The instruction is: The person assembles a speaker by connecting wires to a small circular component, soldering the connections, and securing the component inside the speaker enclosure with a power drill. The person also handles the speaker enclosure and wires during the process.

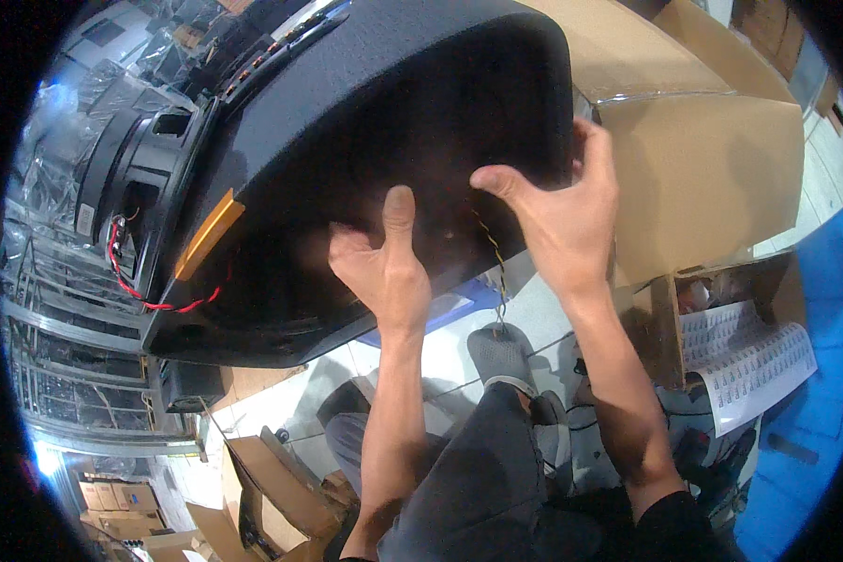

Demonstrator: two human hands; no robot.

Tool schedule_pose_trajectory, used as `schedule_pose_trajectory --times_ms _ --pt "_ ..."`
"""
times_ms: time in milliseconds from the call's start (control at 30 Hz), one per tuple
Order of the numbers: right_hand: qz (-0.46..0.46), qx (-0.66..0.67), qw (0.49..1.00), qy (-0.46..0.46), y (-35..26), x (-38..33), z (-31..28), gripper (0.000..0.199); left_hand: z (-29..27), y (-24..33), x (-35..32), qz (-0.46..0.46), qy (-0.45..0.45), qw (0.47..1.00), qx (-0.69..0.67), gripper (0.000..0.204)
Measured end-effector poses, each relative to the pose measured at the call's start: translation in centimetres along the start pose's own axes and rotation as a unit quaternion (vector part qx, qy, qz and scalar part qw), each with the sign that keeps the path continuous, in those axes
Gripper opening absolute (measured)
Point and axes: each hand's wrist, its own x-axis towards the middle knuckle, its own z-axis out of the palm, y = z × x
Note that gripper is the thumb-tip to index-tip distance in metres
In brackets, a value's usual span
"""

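Note:
A large black speaker cabinet [281,126] lies tilted before me, its dark hollow side toward me. My left hand [389,272] is in front of the hollow, thumb raised and apart from the slightly blurred fingers, holding nothing visible. At the cabinet's right rim is my right hand [571,220], its thumb stretched toward the hollow and its fingers bent beside the edge; whether they touch it I cannot tell. A yellow-and-black twisted wire [493,248] hangs between my hands. Left of the hollow are a yellow strip [209,234], a speaker driver [140,178] and a red wire [178,307].
Behind my right hand stands a large cardboard box [707,178]. A smaller open box [660,328] below it holds a printed label sheet [749,365]. Metal racks [75,328] line the left, with an open carton [281,487] at lower left. My foot [501,356] is below the cabinet.

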Motion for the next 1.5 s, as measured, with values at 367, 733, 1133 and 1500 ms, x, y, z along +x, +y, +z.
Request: schedule_pose_trajectory --times_ms 367,733,1133,1500 --pt "-0.174 -0.118 0.976 -0.064 -3.6 3.1 0.9 0.098 0.4 0.9 -0.2 -0.003 -0.006 0.999 -0.046 0.031" --pt "-0.276 -0.075 0.957 -0.043 -1.7 3.2 0.8 0.079 0.8 1.4 -0.2 -0.011 -0.013 0.996 -0.085 0.025" --pt "-0.271 -0.064 0.96 0.026 0.3 2.6 1.7 0.091 0.7 1.0 -0.3 0.0 -0.008 1.0 -0.005 0.03" --pt "-0.23 -0.052 0.972 0.013 -0.1 2.4 1.7 0.096 1.3 0.8 -0.2 0.021 0.027 0.999 0.021 0.036"
